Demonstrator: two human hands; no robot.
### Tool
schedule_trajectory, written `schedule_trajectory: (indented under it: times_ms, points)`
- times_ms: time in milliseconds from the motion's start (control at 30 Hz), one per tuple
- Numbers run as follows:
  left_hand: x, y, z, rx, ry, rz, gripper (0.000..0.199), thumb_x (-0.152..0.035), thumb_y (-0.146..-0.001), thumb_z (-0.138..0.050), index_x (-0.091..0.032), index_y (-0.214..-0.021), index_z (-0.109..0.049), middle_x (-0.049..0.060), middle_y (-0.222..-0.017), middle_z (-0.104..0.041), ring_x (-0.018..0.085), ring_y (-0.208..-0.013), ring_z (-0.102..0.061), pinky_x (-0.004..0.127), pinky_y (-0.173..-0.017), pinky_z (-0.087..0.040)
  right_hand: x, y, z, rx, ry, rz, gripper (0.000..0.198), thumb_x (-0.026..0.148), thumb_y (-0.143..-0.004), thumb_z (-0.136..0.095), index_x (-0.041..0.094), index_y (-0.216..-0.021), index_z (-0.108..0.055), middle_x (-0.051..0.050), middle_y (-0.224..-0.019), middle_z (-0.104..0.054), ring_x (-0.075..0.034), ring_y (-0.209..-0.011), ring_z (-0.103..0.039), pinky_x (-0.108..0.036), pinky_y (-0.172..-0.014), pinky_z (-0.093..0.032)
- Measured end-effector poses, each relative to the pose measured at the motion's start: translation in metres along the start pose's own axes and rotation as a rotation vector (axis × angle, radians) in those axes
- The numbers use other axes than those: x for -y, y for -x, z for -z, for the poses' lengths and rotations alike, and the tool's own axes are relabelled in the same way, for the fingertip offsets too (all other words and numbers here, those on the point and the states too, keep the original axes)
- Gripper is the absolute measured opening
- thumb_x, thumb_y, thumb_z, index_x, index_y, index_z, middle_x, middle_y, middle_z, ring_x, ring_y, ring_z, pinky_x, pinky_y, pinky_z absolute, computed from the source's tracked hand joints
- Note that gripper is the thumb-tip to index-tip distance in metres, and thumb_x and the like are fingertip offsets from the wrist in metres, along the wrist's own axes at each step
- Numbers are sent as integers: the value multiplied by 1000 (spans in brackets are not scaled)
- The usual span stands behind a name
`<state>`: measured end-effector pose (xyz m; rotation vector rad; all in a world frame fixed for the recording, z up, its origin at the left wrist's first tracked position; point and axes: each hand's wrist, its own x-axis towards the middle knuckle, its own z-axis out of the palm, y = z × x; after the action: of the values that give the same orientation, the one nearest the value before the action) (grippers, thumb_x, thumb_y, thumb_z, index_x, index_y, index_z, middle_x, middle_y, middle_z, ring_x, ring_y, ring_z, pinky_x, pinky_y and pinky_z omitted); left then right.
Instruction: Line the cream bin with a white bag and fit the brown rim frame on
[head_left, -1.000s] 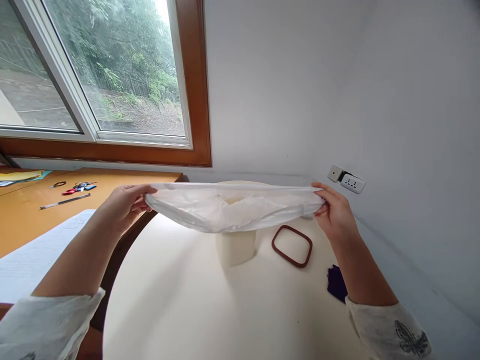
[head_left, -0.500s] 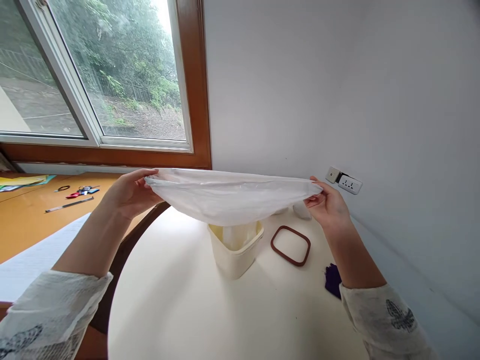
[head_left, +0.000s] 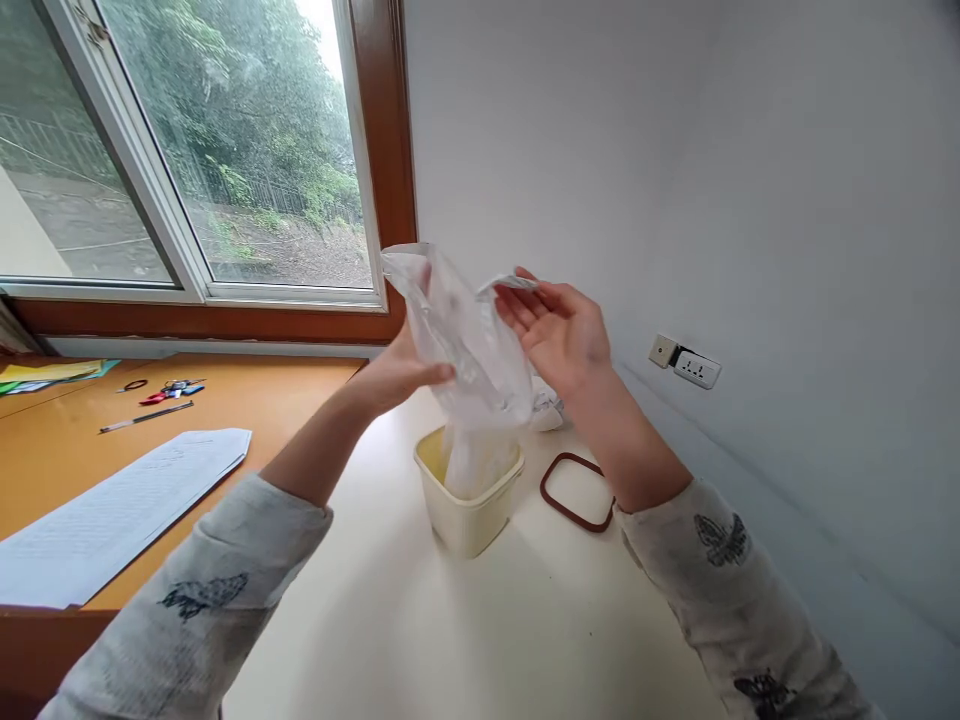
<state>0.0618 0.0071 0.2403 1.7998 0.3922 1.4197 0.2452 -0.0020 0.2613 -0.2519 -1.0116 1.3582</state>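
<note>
A thin white plastic bag (head_left: 480,360) hangs bunched between my hands, its lower end inside a small cream bin (head_left: 469,520) on the table. My left hand (head_left: 401,370) grips the bag's left side, thumb in front and fingers behind the film. At the upper right, my right hand (head_left: 566,335) has its palm towards me and holds the bag's gathered rim at the fingers. A brown rounded-square ring (head_left: 551,500) lies right of the bin, partly covered by my right forearm.
The white table (head_left: 450,630) meets an orange desk (head_left: 300,385) on the left, with paper sheets (head_left: 127,510), a pen (head_left: 146,417) and keys (head_left: 180,388) on it. Behind the bag is a crumpled white item (head_left: 547,408). A socket (head_left: 697,368) is on the wall.
My hands have come together from wide apart and risen. The bag, stretched flat across before, is now gathered and slack. My right forearm now hides the purple item.
</note>
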Motion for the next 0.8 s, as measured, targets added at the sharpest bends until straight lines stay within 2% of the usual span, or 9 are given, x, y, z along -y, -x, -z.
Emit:
schedule_trajectory:
  times_ms: [67, 133, 267, 367, 467, 533, 600, 667, 800]
  points:
    - [9, -4, -13, 99, -53, -27, 95, -23, -45, -85, -28, -129, -41, 9, -138, -42, 31, -127, -40, 46, -100, -39, -10, -1, -18, 76, 12, -35, 18, 20, -76, -50, 16, -90, -60, -3, -89, -67, -17, -100, -61, -36, -93, -49]
    - [17, -7, -20, 81, -123, -72, 78, -20, -54, -80, -25, -125, -47, 10, -134, -47, 29, -125, -42, 43, -101, -38, -16, 1, -30, 143, 24, -59, 18, 21, -77, -51, 15, -92, -59, -4, -89, -67, -18, -100, -61, -36, -93, -48]
    - [27, -8, -14, -146, -56, 5, 45, -23, -67, -71, -19, -111, -59, 10, -116, -61, 28, -110, -56, 42, -92, -46, -16, 11, -33, 204, 182, -13, 25, 31, -79, -55, 18, -100, -58, -3, -91, -67, -18, -98, -62, -37, -91, -48]
    - [30, -13, 4, -398, 63, 133, 31, -24, -62, -72, -14, -91, -64, 9, -97, -68, 27, -97, -61, 40, -83, -51, -16, 16, -17, 52, 391, 159, 36, 43, -80, -54, 23, -110, -54, -2, -100, -64, -18, -106, -58, -38, -94, -45]
    - [27, -22, 16, -557, 188, 172, 20, -26, -64, -68, -15, -80, -62, 6, -86, -68, 24, -93, -62, 35, -81, -51, -27, 15, 2, -51, 598, 218, 68, 48, -69, -66, 28, -128, -40, -5, -131, -47, -22, -128, -38, -43, -103, -34]
    - [20, -26, 14, -540, 283, 188, 14, -26, -67, -64, -16, -76, -59, 4, -80, -66, 23, -92, -62, 33, -81, -51, -41, 12, 10, 29, 705, 92, 103, 43, -56, -77, 30, -140, -18, -8, -145, -28, -24, -135, -24, -48, -105, -29]
    - [9, -27, 5, -464, 368, 216, 10, -26, -69, -61, -17, -72, -57, 3, -76, -65, 23, -92, -62, 34, -82, -50, -54, 12, 10, 159, 762, -56, 124, 38, -46, -83, 29, -142, -5, -10, -148, -21, -26, -135, -24, -50, -104, -31]
    - [-1, -26, -6, -361, 434, 240, 9, -27, -72, -57, -18, -72, -56, 4, -77, -65, 23, -93, -62, 36, -83, -49, -62, 17, 6, 282, 774, -115, 121, 34, -45, -84, 26, -142, -12, -9, -145, -28, -26, -131, -32, -47, -103, -34]
    - [-9, -27, -19, -262, 547, 245, 14, -27, -80, -46, -17, -75, -55, 4, -78, -63, 17, -87, -61, 36, -90, -43, -59, 34, -10, 442, 699, -136, 65, 34, -63, -75, 25, -121, -47, -2, -123, -56, -20, -112, -52, -35, -94, -43]
